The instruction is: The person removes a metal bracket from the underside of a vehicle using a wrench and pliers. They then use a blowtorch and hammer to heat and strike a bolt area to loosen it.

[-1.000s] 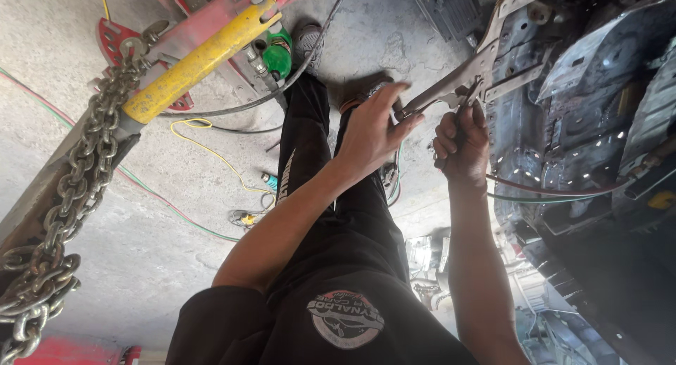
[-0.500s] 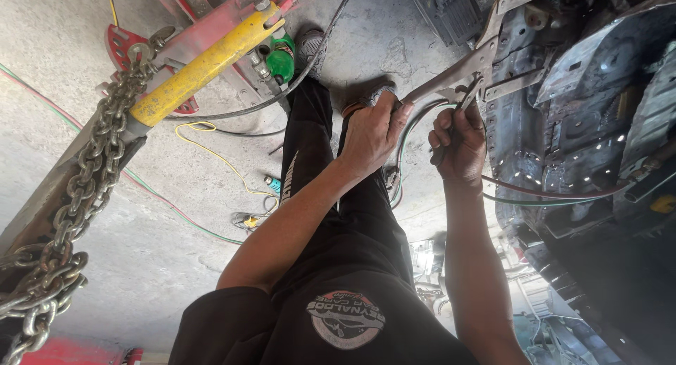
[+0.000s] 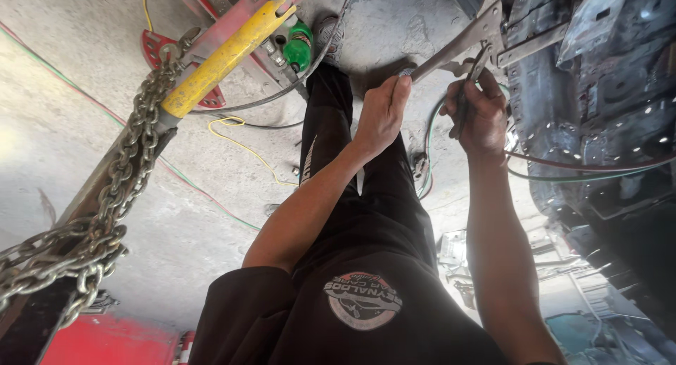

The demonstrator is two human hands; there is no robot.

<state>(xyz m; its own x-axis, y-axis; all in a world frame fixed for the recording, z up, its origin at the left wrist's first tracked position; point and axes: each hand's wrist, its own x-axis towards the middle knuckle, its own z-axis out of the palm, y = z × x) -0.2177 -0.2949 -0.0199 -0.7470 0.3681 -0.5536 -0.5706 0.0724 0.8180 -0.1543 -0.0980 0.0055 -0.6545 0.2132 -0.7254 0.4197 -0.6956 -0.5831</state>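
Observation:
Silver locking pliers (image 3: 461, 44) are clamped on the edge of a dark bare-metal car body panel (image 3: 598, 90) at the upper right. My left hand (image 3: 382, 115) pinches the end of the pliers' long handle. My right hand (image 3: 479, 111) wraps around the lower lever of the same pliers, close to the panel. Both forearms reach up from my black shirt and trousers at the bottom.
A heavy steel chain (image 3: 105, 217) runs from the lower left up to a yellow bar (image 3: 222, 55) on a red frame (image 3: 267, 34). A green canister (image 3: 298, 48) stands by my foot. Yellow cable (image 3: 243, 146) and red and green hoses (image 3: 584, 169) lie across the concrete floor.
My left hand has slid back along the pliers' handle to its end. My right hand has stayed on the lower lever. The view has moved closer.

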